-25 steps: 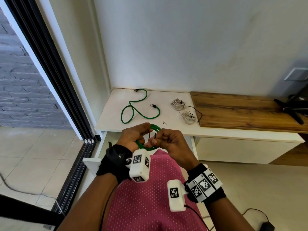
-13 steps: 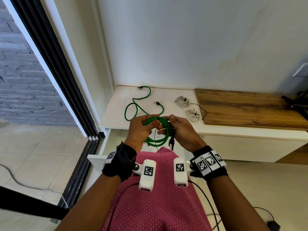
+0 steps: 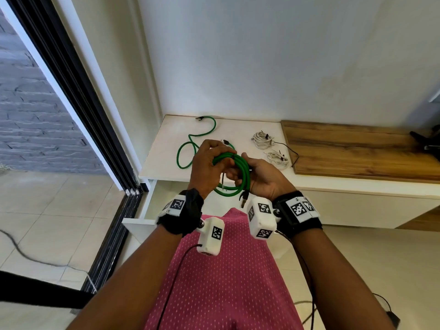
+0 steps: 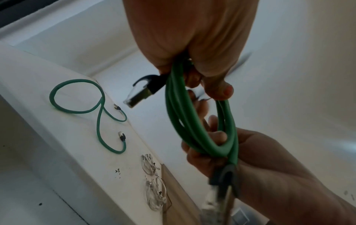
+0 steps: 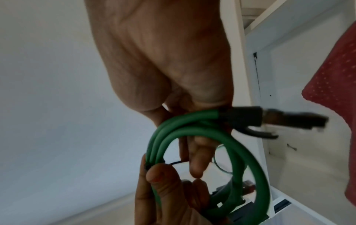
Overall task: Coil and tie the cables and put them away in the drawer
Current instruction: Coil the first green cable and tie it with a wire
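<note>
A coiled green cable (image 3: pixel 240 167) hangs in the air in front of the white cabinet, held by both hands. My left hand (image 3: pixel 208 163) grips the coil's left side, fingers curled round the strands (image 4: pixel 181 85). My right hand (image 3: pixel 260 175) grips the right side, where a black plug (image 3: pixel 243 200) hangs down. In the right wrist view the left thumb (image 5: pixel 163 181) presses the coil (image 5: pixel 192 127) beside a thin black tie strand (image 5: pixel 176 162). A second, loose green cable (image 3: pixel 188 151) lies on the cabinet top.
Two tied white cable bundles (image 3: pixel 262 140) (image 3: pixel 277 158) lie on the white cabinet top (image 3: pixel 238 129), beside a wooden board (image 3: pixel 357 151). Under the top, an open white drawer (image 3: pixel 148 203) sticks out towards me. A black sliding-door frame (image 3: pixel 78 115) runs along the left.
Both hands have risen with the coil and turned it, so more of the loop shows. A black plug now hangs below my right hand.
</note>
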A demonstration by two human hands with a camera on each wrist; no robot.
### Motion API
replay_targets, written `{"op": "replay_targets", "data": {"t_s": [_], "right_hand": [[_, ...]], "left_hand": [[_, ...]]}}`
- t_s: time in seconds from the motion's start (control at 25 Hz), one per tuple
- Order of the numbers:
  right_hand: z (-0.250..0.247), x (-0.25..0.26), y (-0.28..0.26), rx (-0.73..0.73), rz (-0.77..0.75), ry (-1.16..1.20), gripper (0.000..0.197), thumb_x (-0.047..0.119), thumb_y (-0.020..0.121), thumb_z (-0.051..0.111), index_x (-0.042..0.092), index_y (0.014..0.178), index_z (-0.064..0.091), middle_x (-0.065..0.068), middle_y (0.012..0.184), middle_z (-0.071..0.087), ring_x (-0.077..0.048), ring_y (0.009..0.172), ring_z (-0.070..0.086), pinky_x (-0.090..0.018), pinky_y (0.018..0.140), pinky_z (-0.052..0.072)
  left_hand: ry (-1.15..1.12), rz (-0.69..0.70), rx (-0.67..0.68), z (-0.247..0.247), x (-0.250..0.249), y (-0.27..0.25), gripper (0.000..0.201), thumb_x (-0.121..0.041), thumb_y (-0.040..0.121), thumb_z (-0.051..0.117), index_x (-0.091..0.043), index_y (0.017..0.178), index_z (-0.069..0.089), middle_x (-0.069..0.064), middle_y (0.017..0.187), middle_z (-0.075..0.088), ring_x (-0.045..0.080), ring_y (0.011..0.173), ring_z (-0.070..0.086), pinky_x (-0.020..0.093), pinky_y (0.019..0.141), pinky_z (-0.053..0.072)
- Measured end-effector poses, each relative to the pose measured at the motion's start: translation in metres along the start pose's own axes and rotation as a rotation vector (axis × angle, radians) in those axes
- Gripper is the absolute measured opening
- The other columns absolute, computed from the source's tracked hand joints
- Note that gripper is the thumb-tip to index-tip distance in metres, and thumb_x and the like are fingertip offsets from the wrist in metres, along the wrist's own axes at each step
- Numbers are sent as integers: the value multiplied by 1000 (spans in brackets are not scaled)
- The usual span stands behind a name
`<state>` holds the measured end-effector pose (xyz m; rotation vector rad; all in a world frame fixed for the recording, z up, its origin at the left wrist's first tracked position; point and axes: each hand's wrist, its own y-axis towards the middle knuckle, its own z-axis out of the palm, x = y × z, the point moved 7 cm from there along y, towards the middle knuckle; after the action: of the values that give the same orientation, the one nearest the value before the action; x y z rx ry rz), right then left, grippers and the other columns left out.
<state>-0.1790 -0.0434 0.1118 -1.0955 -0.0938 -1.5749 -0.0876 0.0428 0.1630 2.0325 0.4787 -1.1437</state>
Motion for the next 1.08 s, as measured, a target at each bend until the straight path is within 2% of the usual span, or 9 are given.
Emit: {"op": "replay_targets", "data": {"t_s": [0.08, 0.2, 0.32, 0.44, 0.64, 0.76, 0.92, 1.0, 1.08], "right_hand": [[-6, -2, 5, -96, -3, 76, 20, 18, 95, 53, 1, 88, 62, -12, 67, 63, -18, 53, 59, -20, 42, 45], [-17, 1, 8, -254, -80, 54, 10, 9, 88, 63, 2, 80, 62, -10, 58, 53, -15, 46, 48, -21, 41, 41], [-20, 20, -2, -350, -309, -160, 7, -3, 81, 67, 2, 86, 65, -10, 63, 64, -16, 49, 57, -23, 46, 46], [-11, 36, -20, -385, -510, -432, 11, -6, 74, 74, 0, 81, 69, -13, 71, 69, -18, 58, 66, -26, 54, 52], [11, 58, -40, -489, -804, -878, 13, -2, 67, 80, 7, 75, 74, -3, 67, 71, -9, 58, 66, -26, 63, 56], [20, 59, -43, -467, -868, -1015, 10, 4, 69, 81, 9, 76, 76, -2, 68, 71, -12, 62, 68, -34, 70, 59], [21, 50, -51, -416, -870, -1032, 6, 9, 74, 79, 8, 79, 76, -6, 69, 72, -16, 62, 69, -38, 65, 59], [27, 43, -55, -366, -901, -1085, 5, 9, 76, 76, 8, 81, 76, -5, 72, 73, -15, 65, 69, -36, 67, 59], [36, 33, -61, -330, -984, -1244, 4, 9, 77, 75, 9, 81, 77, -5, 74, 74, -14, 69, 67, -29, 69, 52]], "left_hand": [[-10, 6, 11, 1, -1, -1, 24, 2, 79, 69, -9, 99, 74, 4, 101, 55, -1, 95, 52, 5, 84, 42], [-123, -54, 21, 2, 1, -6, 26, -1, 76, 73, -17, 97, 73, 5, 98, 65, 3, 91, 61, 12, 81, 47], [-200, -199, 111, 8, 7, -12, 15, -9, 82, 72, -16, 96, 73, -2, 88, 72, -1, 68, 62, 14, 62, 46], [-164, -311, 192, 15, 10, -23, 17, -23, 91, 64, -8, 99, 65, 5, 75, 68, 2, 44, 49, 18, 46, 38], [-87, -365, 210, 22, 5, -26, 17, -24, 89, 64, -9, 96, 69, 6, 70, 71, -1, 41, 50, 21, 51, 37], [-109, -354, 144, 19, 1, -26, 13, -20, 90, 61, -13, 92, 73, 8, 70, 71, -2, 41, 51, 19, 52, 36], [-245, -451, -43, 7, 16, -35, 12, -14, 88, 64, -12, 94, 74, 8, 70, 71, 5, 51, 61, 15, 47, 38], [-322, -528, -103, 3, 25, -39, 13, -10, 88, 63, -12, 96, 73, 11, 73, 72, 10, 55, 64, 20, 43, 36], [-383, -591, -111, 2, 30, -40, 16, -7, 90, 60, -10, 100, 73, 11, 72, 70, 7, 41, 50, 20, 40, 32]]}}
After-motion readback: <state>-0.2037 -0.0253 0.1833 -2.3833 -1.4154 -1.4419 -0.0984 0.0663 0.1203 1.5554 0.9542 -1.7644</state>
